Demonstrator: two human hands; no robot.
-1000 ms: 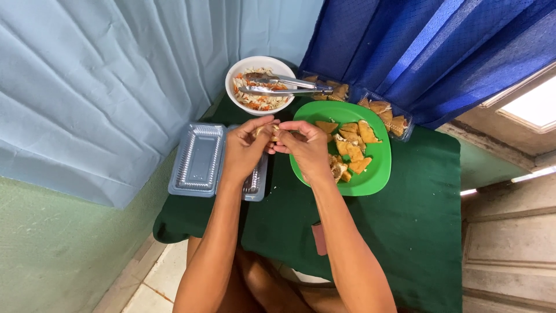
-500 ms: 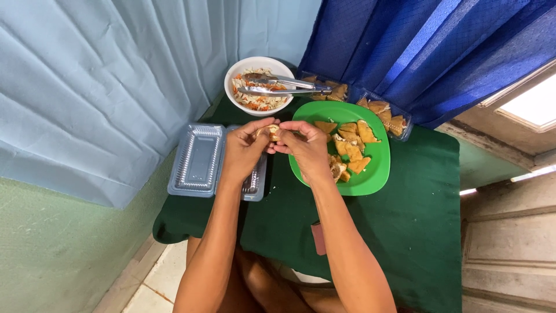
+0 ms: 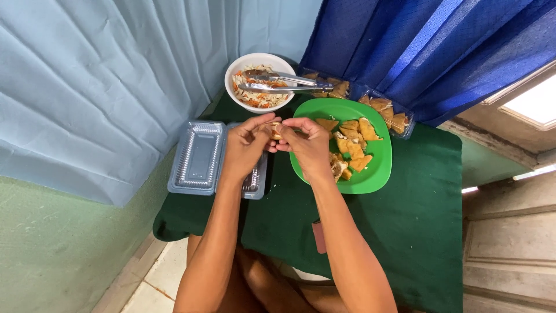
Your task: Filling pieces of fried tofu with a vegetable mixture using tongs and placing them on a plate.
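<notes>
My left hand [image 3: 246, 145] and my right hand [image 3: 307, 142] meet over the green tablecloth [image 3: 405, 226], both pinching one small golden food piece [image 3: 276, 130] between the fingertips. Just right of the hands lies a green plate [image 3: 370, 174] with several fried golden pieces. Under my left hand sits an open clear plastic container [image 3: 198, 155]; its other half is mostly hidden by the hand. Beyond the hands stands a white bowl [image 3: 234, 87] of shredded salad, with metal tongs [image 3: 286, 83] resting across it.
A clear tray [image 3: 389, 113] of more fried pieces sits behind the plate by a dark blue curtain [image 3: 428, 52]. A pale blue curtain [image 3: 104, 87] hangs on the left. The table's near edge ends above my knees and the tiled floor [image 3: 153, 284].
The hands have stayed together at the same spot, with only small finger movements on the food piece. Nothing else has shifted.
</notes>
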